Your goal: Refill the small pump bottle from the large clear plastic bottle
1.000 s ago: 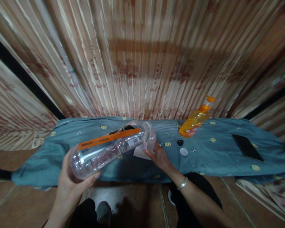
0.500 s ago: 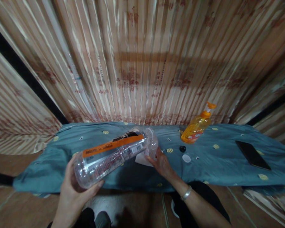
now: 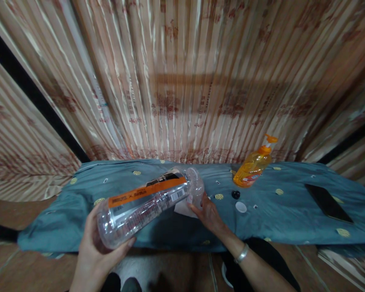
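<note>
My left hand (image 3: 93, 247) grips the base end of a large clear plastic bottle (image 3: 149, 198) with an orange and silver label. The bottle is tilted, its neck end pointing right, against a small clear plastic container (image 3: 196, 184). Around that container are the fingers of my right hand (image 3: 209, 215), a silver bracelet on the wrist. Whether the bottle's mouth is inside the container or only beside it, I cannot tell. Under them lies a white tissue-like piece (image 3: 182, 208). A small black cap (image 3: 235, 194) and a white disc (image 3: 241, 207) rest right of my right hand.
A pump bottle (image 3: 252, 169) of orange liquid stands on the teal cloth-covered surface (image 3: 288, 215). Farther right lies a black phone (image 3: 327, 202). Pleated curtains (image 3: 182, 93) hang behind, with dark poles at both sides. My legs are below the front edge.
The view has tipped slightly, so everything sits a little lower in the picture. Both hands keep hold of the bottle and the container in nearly the same pose.
</note>
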Motion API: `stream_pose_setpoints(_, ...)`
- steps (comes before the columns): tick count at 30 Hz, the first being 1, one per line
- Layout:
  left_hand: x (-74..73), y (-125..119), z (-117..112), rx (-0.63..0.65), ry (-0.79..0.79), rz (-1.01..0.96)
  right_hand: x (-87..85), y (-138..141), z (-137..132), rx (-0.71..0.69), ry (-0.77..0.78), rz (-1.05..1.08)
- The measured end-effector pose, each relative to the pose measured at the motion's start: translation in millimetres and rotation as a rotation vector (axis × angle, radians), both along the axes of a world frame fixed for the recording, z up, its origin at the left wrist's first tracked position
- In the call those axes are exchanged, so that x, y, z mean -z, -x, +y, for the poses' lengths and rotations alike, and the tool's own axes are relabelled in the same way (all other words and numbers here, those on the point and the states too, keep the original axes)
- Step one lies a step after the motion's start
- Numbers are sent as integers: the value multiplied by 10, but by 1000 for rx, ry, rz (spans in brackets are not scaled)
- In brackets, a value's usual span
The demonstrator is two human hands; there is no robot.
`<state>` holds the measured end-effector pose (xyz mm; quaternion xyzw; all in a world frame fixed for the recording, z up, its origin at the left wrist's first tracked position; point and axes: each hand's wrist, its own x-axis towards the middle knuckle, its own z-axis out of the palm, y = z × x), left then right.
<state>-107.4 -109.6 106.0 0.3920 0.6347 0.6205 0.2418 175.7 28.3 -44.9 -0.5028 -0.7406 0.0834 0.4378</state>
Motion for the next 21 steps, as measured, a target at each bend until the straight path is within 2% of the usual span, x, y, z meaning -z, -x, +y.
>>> stream_pose_setpoints(6, -38, -42, 2, -10, -18, 39, 89, -21, 17, -6, -3, -5)
stream_pose_setpoints(15, -33, -49, 1, -14, -49, 61, 44, -49, 22, 11, 115, -20)
stream_pose_setpoints(21, -42, -54, -5, -4, -57, 44, 51, -40, 14, -1, 93, -10)
